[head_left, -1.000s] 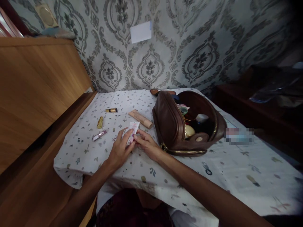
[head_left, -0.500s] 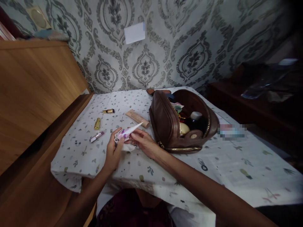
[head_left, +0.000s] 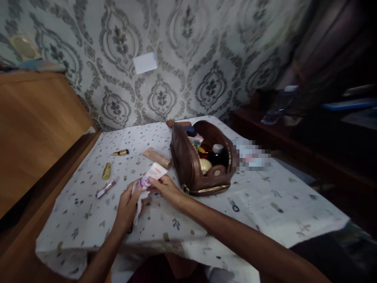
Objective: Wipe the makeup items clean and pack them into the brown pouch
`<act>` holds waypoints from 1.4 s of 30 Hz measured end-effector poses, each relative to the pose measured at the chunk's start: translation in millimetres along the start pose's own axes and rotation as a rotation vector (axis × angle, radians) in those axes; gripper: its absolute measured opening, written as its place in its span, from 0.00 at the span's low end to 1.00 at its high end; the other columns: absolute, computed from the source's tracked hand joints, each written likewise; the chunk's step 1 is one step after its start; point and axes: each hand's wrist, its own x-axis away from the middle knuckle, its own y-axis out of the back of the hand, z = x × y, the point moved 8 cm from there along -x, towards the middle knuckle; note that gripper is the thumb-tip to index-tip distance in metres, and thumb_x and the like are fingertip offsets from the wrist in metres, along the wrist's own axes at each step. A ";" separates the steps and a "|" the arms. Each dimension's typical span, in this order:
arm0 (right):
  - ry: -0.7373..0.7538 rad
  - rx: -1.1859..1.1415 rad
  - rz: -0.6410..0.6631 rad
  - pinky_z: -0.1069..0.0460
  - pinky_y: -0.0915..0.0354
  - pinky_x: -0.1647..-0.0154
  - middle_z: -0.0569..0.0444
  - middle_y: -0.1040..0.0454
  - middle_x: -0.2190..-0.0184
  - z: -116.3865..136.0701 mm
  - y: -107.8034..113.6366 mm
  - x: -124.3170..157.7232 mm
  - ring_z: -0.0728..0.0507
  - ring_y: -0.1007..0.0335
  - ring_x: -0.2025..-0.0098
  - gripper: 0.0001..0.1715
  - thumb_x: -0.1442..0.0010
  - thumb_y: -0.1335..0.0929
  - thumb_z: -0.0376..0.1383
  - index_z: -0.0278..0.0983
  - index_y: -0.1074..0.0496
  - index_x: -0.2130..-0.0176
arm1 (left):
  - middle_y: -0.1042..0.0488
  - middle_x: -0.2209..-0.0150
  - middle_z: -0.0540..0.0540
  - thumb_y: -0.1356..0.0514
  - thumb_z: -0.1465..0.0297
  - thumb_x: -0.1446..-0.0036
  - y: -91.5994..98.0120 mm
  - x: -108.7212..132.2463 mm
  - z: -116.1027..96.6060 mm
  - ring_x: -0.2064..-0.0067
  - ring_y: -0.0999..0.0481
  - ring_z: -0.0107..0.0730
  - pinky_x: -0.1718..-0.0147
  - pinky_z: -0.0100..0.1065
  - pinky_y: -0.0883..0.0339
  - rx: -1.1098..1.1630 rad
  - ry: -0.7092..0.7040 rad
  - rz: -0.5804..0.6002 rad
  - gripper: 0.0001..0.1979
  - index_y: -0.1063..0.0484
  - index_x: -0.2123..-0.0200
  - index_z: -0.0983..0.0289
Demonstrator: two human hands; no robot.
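Between my two hands is a white and purple squeeze tube (head_left: 155,171), its flat end pointing up and away to the right. My left hand (head_left: 127,202) is closed around the lower end, together with a crumpled white tissue or cloth (head_left: 140,206) that hangs below it. The fingers of my right hand (head_left: 167,189) pinch the tube's side. Just beyond lies a beige tube (head_left: 157,158) on the tablecloth. To the right stands a brown toiletry bag (head_left: 188,165), unzipped, with a white-capped dark bottle (head_left: 218,155) and a cream-coloured round item (head_left: 205,166) inside.
Left of my hands lie a lip gloss tube (head_left: 106,189), a gold tube (head_left: 106,171) and a gold and black tube (head_left: 121,152). A wooden panel (head_left: 38,129) borders the table's left side. A clear bottle (head_left: 278,106) stands on dark furniture at right.
The tube has turned so its flat printed face shows instead of its thin edge. The white tissue or cloth now hangs lower from my left hand. The view has swung right.
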 end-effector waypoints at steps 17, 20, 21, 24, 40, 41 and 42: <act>0.274 0.557 0.046 0.54 0.36 0.64 0.57 0.29 0.67 30.8 -7.5 12.4 0.47 0.36 0.65 0.10 0.45 0.30 0.32 0.37 0.30 0.60 | 0.20 0.58 0.58 0.47 0.52 0.40 8.0 -1.9 -18.4 0.54 0.22 0.46 0.52 0.42 0.29 -0.412 -0.198 -0.016 0.24 0.27 0.52 0.63; 0.284 0.678 0.079 0.55 0.38 0.66 0.58 0.32 0.69 41.8 -12.0 21.3 0.48 0.38 0.67 0.11 0.45 0.30 0.31 0.37 0.31 0.59 | 0.20 0.61 0.56 0.47 0.52 0.40 9.1 1.2 -29.6 0.57 0.21 0.45 0.58 0.39 0.28 -0.459 -0.242 -0.035 0.23 0.27 0.54 0.63; 0.293 0.715 0.104 0.55 0.39 0.66 0.58 0.32 0.68 47.8 -13.8 26.1 0.48 0.39 0.67 0.11 0.43 0.30 0.32 0.37 0.32 0.58 | 0.20 0.62 0.56 0.47 0.52 0.39 9.1 2.9 -33.6 0.57 0.21 0.44 0.59 0.37 0.28 -0.460 -0.256 -0.040 0.23 0.27 0.54 0.62; 0.346 0.810 0.155 0.53 0.38 0.64 0.54 0.31 0.64 73.5 -13.8 46.3 0.47 0.38 0.65 0.09 0.38 0.33 0.36 0.36 0.32 0.56 | 0.23 0.72 0.52 0.47 0.52 0.38 8.7 9.2 -43.9 0.65 0.22 0.41 0.66 0.34 0.30 -0.445 -0.277 -0.060 0.22 0.27 0.52 0.63; 0.546 0.896 -0.590 0.54 0.37 0.74 0.56 0.27 0.69 281.9 100.4 169.2 0.51 0.34 0.72 0.13 0.42 0.26 0.42 0.39 0.28 0.60 | 0.22 0.57 0.60 0.53 0.77 0.37 -116.8 38.6 -167.7 0.60 0.21 0.35 0.71 0.31 0.29 -0.595 -1.114 0.197 0.19 0.35 0.44 0.64; 0.561 0.955 -0.627 0.54 0.38 0.74 0.56 0.27 0.69 289.4 103.4 171.5 0.51 0.35 0.73 0.12 0.42 0.27 0.42 0.39 0.27 0.60 | 0.21 0.59 0.60 0.52 0.75 0.36 -129.5 36.4 -169.3 0.64 0.20 0.35 0.75 0.31 0.30 -0.627 -1.116 0.220 0.20 0.37 0.42 0.65; 0.579 1.010 -0.646 0.54 0.38 0.74 0.56 0.27 0.69 295.5 105.3 172.5 0.52 0.35 0.73 0.11 0.41 0.27 0.42 0.39 0.26 0.60 | 0.20 0.62 0.59 0.52 0.74 0.36 -140.8 33.1 -168.9 0.69 0.21 0.34 0.78 0.31 0.32 -0.653 -1.101 0.243 0.21 0.38 0.40 0.67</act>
